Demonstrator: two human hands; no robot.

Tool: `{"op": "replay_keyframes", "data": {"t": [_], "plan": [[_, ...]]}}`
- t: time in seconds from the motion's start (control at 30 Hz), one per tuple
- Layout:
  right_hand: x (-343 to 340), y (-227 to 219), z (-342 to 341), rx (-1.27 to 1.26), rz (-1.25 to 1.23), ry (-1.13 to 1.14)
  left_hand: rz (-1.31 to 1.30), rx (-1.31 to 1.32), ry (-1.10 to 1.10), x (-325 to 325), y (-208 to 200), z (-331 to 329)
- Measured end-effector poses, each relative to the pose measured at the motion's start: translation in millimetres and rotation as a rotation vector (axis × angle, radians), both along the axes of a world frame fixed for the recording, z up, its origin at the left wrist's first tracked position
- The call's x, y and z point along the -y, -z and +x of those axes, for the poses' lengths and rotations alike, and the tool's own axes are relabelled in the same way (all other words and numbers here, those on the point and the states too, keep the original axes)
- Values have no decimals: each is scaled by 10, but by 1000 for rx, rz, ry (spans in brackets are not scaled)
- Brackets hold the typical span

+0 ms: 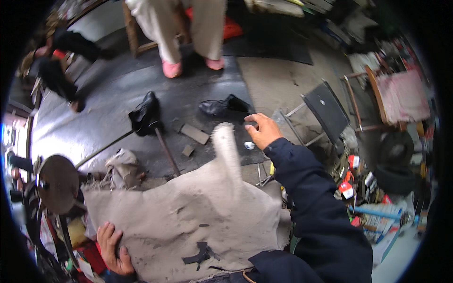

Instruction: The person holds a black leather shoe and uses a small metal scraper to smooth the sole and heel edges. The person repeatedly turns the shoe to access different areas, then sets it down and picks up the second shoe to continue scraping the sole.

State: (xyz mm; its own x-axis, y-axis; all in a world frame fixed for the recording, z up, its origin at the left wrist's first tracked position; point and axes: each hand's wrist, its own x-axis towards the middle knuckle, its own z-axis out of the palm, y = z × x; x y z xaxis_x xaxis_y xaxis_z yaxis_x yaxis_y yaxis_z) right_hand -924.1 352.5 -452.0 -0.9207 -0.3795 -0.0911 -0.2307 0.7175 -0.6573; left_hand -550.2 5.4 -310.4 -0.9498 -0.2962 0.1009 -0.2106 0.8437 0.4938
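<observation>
A worn beige cloth (160, 212) covers my lap, with one narrow strip of it sticking up toward the front. Scraps of black material (202, 254) lie on it near me. At the cloth's left edge rests my left hand (114, 250), fingers stretched and apart. My right hand (265, 131) reaches forward past the cloth, thumb and fingers bent with a gap between them and nothing visible in it. Just beyond its fingertips, a black shoe (219, 107) lies on the dark mat. A second black shoe (145, 115) is farther left, by a metal rod.
A person in light trousers and pink shoes (171, 69) is opposite me. Grey flat pieces (194, 133) lie on the mat (188, 89). A folding stool (325, 111) and tyres (396, 174) are at right, near mixed clutter. A round metal disc (57, 184) stands at left.
</observation>
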Motion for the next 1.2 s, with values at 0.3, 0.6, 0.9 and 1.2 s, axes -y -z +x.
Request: {"op": "replay_keyframes", "data": {"t": [0.3,0.6,0.9,1.2], "plan": [[123,1889,-944,23,542,-36,28,50,-15,164,56,54],[483,901,-863,-349,401,40,51,71,-1,210,50,-29],[228,-1518,148,-396,-166,266,-9,-77,124,127,19,-43],[-766,-2338,1611,-492,-486,506,-18,229,592,-892,-141,-141]]}}
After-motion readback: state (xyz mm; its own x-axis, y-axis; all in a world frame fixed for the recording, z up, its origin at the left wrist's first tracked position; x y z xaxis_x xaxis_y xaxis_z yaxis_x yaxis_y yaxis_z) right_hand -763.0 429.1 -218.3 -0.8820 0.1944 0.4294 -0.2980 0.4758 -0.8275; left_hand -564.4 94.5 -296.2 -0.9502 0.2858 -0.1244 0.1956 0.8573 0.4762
